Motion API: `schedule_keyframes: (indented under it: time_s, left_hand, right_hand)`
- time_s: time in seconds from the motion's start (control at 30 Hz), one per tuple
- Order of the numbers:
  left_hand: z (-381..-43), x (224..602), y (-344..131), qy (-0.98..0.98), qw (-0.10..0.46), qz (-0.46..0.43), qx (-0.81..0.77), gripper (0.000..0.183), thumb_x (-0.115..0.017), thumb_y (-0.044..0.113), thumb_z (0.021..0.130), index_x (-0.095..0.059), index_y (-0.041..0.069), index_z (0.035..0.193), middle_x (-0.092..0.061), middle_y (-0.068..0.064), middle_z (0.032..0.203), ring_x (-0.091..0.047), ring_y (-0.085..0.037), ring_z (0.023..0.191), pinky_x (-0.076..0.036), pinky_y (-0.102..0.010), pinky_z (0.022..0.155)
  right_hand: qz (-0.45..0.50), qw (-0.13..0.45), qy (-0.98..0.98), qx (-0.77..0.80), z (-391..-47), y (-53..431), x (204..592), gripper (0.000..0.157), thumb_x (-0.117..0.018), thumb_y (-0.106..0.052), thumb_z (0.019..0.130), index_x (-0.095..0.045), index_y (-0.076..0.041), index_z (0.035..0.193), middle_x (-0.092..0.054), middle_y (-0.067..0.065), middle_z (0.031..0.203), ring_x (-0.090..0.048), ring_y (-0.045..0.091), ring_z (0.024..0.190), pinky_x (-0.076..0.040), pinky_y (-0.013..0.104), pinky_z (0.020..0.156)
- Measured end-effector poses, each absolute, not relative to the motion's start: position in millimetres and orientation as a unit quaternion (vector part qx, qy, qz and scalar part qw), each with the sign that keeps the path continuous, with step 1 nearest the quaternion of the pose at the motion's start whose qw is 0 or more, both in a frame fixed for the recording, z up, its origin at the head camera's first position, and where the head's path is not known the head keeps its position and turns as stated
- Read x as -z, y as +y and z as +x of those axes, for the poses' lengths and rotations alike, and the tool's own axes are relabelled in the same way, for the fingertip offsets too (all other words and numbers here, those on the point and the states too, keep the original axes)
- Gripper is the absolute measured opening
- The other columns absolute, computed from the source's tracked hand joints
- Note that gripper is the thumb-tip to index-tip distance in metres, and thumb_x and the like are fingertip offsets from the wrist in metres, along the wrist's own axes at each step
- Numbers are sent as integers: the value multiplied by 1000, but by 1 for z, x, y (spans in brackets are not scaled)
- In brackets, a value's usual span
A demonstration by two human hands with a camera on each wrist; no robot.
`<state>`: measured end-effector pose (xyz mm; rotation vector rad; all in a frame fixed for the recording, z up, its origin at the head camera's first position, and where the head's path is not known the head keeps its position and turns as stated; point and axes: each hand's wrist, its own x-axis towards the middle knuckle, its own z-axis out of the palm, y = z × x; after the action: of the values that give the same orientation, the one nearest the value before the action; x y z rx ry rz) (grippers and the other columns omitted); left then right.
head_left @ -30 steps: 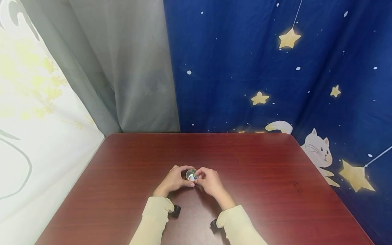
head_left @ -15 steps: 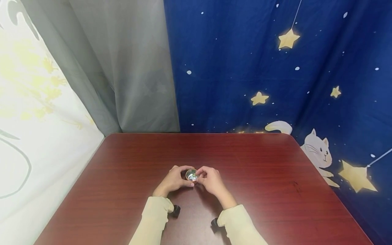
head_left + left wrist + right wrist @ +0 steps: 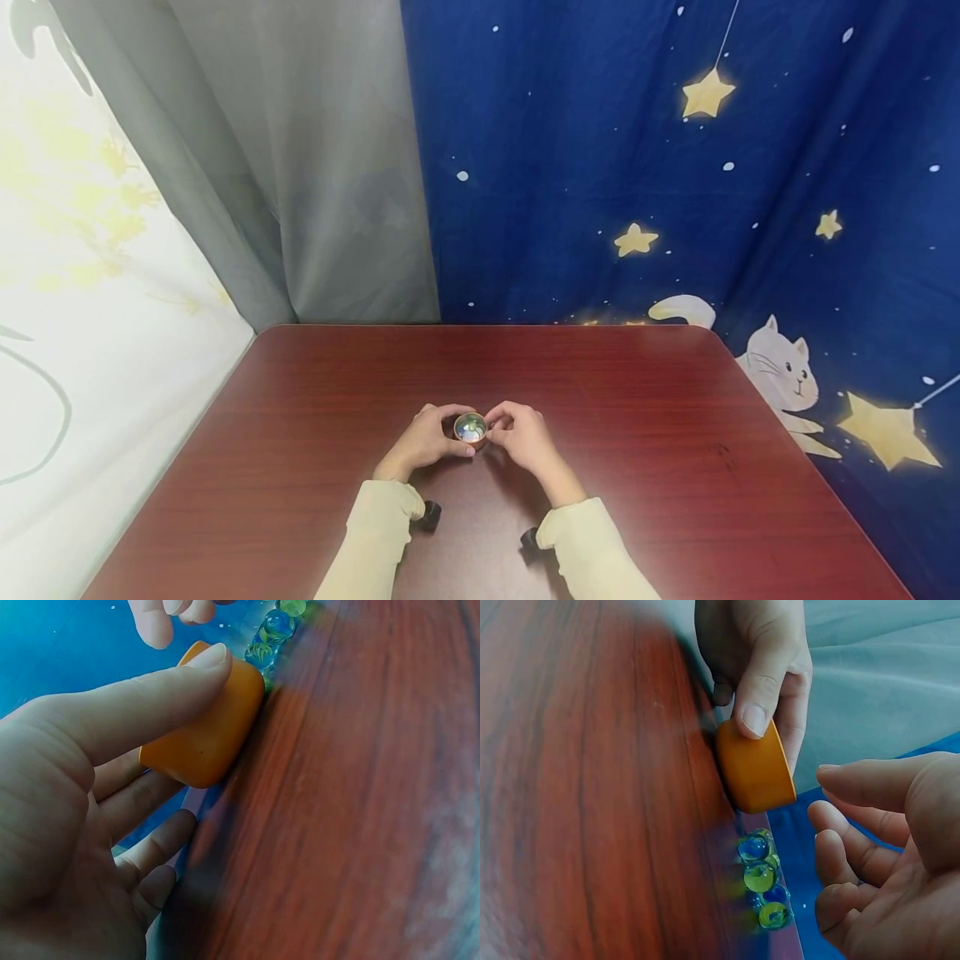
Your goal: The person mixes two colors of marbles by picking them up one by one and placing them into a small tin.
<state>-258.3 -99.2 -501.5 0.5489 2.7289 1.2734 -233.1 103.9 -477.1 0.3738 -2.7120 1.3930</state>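
Note:
A small round orange cup [image 3: 217, 724] stands on the table. My left hand [image 3: 426, 437] grips it from the side, with the thumb along the near wall and other fingers behind. Its shiny inside shows blue and green glints in the head view. Beside the cup [image 3: 754, 769] lies a cluster of clear glass marbles [image 3: 760, 876] with blue and yellow-green swirls, also visible past the cup in the left wrist view. My right hand [image 3: 885, 847] is just off the rim, its fingers loosely bent and nothing between them. In the head view this hand hides the marbles.
The reddish-brown wooden table [image 3: 637, 392] stretches around both hands. At its far edge hang a grey curtain [image 3: 345, 167] and a blue curtain [image 3: 540, 150] with stars and a cat. A white curtain [image 3: 90, 375] hangs along the left.
A second ago the right fingers pinched a small marble over the cup's mouth. They have let it go and drawn slightly right, off the rim. The left hand keeps its grip on the cup.

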Motion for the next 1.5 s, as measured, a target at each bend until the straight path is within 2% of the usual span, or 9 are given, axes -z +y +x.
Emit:
schedule_keyframes:
  time_s: [0.37, 0.8, 1.5]
  left_hand:
    - [-258, 502, -99, 890, 40, 174, -421, 60, -93, 29, 63, -69, 24, 118, -66, 9, 101, -45, -18, 97, -40, -42, 86]
    - [-256, 499, -96, 894, 27, 181, -409, 61, -93, 29, 62, -70, 23, 118, -67, 8, 103, -46, -18, 95, -39, -42, 85]
    - [-255, 498, -96, 896, 35, 167, -411, 61, -93, 29, 62, -69, 25, 119, -66, 6, 102, -45, -19, 96, -41, -43, 85]
  right_hand:
    - [112, 35, -881, -458, -238, 112, 476, 17, -75, -1, 77, -71, -9, 92, -61, -6, 69, -56, 10, 60, -46, 30, 58]
    - [80, 42, -880, -466, -242, 129, 472, 23, -73, 4, 72, -72, -9, 91, -61, -3, 71, -57, 11, 63, -46, 32, 61]
    - [46, 34, -896, -440, -246, 145, 473, 22, -77, -3, 72, -73, -12, 91, -61, -6, 70, -56, 12, 67, -44, 35, 69]
